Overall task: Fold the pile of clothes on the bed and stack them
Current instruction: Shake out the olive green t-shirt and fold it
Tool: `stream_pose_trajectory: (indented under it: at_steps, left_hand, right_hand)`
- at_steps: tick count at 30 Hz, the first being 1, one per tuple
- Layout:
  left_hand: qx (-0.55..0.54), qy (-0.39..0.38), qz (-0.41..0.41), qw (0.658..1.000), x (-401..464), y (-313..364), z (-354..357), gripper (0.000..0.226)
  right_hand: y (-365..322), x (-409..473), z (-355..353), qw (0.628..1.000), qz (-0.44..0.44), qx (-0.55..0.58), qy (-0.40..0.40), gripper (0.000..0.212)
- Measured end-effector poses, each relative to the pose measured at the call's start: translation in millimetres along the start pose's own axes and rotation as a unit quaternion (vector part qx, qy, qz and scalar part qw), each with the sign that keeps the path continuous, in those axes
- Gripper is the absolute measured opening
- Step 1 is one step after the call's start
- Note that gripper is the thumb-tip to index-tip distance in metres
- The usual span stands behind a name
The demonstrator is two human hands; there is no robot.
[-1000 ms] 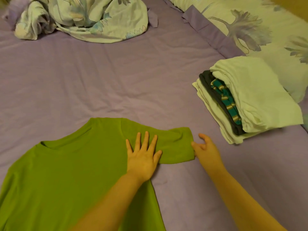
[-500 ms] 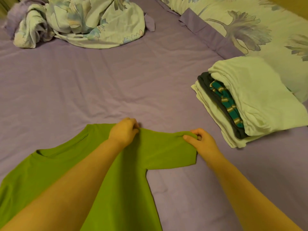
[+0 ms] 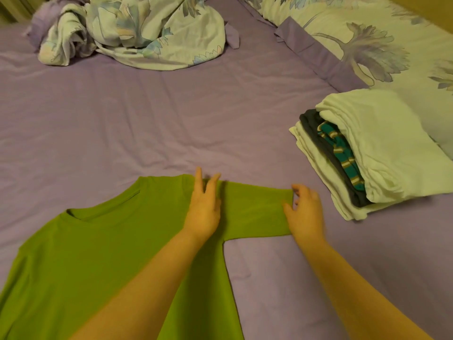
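A green T-shirt [image 3: 103, 256] is spread flat on the purple bed [image 3: 147, 123], its collar toward 11 o'clock and its body running down to 6 o'clock. One sleeve [image 3: 257, 212] is stretched out toward 3 o'clock, its long axis lying across the view. The left hand [image 3: 203, 212] is laid on the shoulder seam, fingers [image 3: 198, 182] loosely spread and pointing to 12 o'clock; nothing is pinched. The right hand [image 3: 306, 212] is placed at the cuff end, nearer to it than the left, fingers part-curled and open, touching or just off the hem; a firm hold cannot be made out. The sleeve is judged to be folded inward next, toward 9 o'clock. A stack of folded clothes [image 3: 367, 155] is seen at 2 o'clock, well apart. Crumpled bedding [image 3: 137, 33] lies at 12 o'clock.
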State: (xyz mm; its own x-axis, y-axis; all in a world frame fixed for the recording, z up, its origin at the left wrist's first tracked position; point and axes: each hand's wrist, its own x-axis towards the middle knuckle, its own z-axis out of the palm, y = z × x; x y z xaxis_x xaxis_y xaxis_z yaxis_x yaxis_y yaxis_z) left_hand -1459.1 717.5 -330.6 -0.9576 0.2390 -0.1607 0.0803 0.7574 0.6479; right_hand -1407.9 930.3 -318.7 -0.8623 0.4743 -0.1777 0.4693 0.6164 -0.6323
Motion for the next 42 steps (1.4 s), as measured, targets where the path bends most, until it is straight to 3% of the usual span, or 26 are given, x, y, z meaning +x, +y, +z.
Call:
stream_pose_trajectory:
  at_steps: [2, 5, 7, 10, 14, 17, 22, 26, 29, 32, 37, 40, 42]
  left_hand:
    - [0.154, 0.007, 0.028, 0.988, -24.4, -7.9, 9.3, 0.067]
    - [0.277, -0.026, -0.028, 0.96, -56.9, -20.3, 17.2, 0.059]
    - [0.253, -0.032, -0.086, 0.963, -74.0, -29.1, 13.4, 0.058]
    - [0.243, -0.036, -0.121, 0.962, -106.8, -46.5, 0.2, 0.057]
    - [0.214, -0.071, -0.141, 0.964, -155.4, -62.7, -22.0, 0.055]
    - [0.202, -0.083, -0.145, 0.965, -191.5, -74.4, -41.9, 0.05]
    - [0.193, -0.049, -0.186, 0.962, -252.4, -111.7, -87.2, 0.037]
    - [0.19, 0.089, -0.262, 0.942, -292.5, -152.8, -134.0, 0.033]
    - [0.101, 0.175, -0.348, 0.916, -311.3, -190.4, -164.5, 0.039]
    - [-0.075, 0.215, -0.405, 0.886, -317.1, -224.5, -182.6, 0.047]
    - [-0.238, 0.185, -0.409, 0.862, -294.5, -257.8, -190.7, 0.048]
    - [-0.315, 0.136, -0.396, 0.852, -279.6, -260.6, -194.9, 0.008]
    - [-0.341, 0.149, -0.364, 0.854, -273.0, -262.3, -203.3, 0.023]
  right_hand:
    - [-5.6, -18.9, 7.7, 0.988, -0.117, -0.102, 0.019, 0.034]
    - [-8.9, -36.9, 21.4, 0.95, -0.202, -0.209, -0.111, 0.033]
    - [-8.1, -40.3, 25.2, 0.946, -0.16, -0.241, -0.146, 0.037]
    - [-18.7, -49.8, 26.7, 0.977, -0.08, -0.155, -0.123, 0.032]
    - [-51.6, -84.9, 46.1, 0.98, -0.074, -0.001, -0.184, 0.028]
    - [-76.6, -124.9, 66.9, 0.967, -0.084, 0.054, -0.233, 0.029]
    - [-105.8, -200.4, 115.7, 0.935, -0.17, -0.012, -0.312, 0.029]
    - [-126.2, -248.0, 155.4, 0.89, -0.265, -0.1, -0.359, 0.033]
    - [-146.8, -270.9, 181.3, 0.862, -0.319, -0.157, -0.362, 0.036]
    - [-172.7, -285.6, 206.6, 0.844, -0.357, -0.206, -0.343, 0.038]
    - [-219.3, -288.2, 245.6, 0.849, -0.359, -0.231, -0.312, 0.037]
    - [-246.1, -273.1, 258.2, 0.86, -0.342, -0.22, -0.307, 0.037]
    - [-266.3, -260.0, 261.9, 0.87, -0.346, -0.188, -0.298, 0.037]
